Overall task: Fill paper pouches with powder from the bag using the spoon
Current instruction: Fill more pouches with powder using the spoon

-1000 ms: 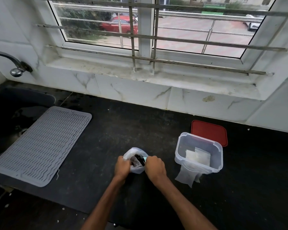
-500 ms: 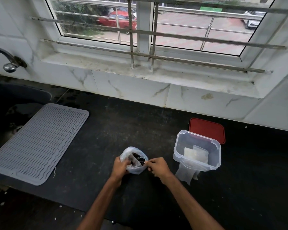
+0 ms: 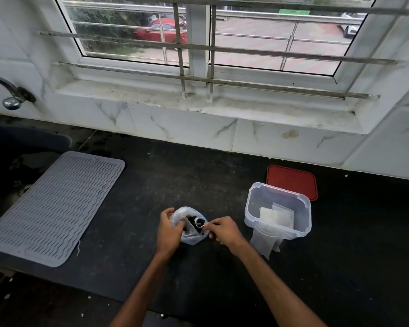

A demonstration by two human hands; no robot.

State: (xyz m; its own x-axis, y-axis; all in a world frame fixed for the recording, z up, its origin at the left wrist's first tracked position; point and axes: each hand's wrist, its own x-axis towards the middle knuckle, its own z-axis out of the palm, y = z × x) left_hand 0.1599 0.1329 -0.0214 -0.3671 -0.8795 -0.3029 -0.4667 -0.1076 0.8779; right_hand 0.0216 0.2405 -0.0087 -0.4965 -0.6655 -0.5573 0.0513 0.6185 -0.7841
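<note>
A small clear plastic bag (image 3: pixel 191 237) with dark powder stands on the black counter. My left hand (image 3: pixel 168 228) grips its left rim and holds it open. My right hand (image 3: pixel 223 230) pinches the handle of a small round spoon (image 3: pixel 200 222), whose bowl sits over the bag's mouth with dark powder in it. To the right, a clear plastic container (image 3: pixel 302 210) holds white paper pouches (image 3: pixel 276 215). Another pouch (image 3: pixel 266 244) leans against the container's front.
A red lid (image 3: pixel 292 181) lies behind the container. A grey ribbed mat (image 3: pixel 54 206) covers the counter's left side, beside a dark sink (image 3: pixel 14 149) with a tap (image 3: pixel 10 100). A marble sill and barred window run along the back.
The spoon's bowl has come up out of the bag into view, held by my right hand. My left hand still holds the bag's rim.
</note>
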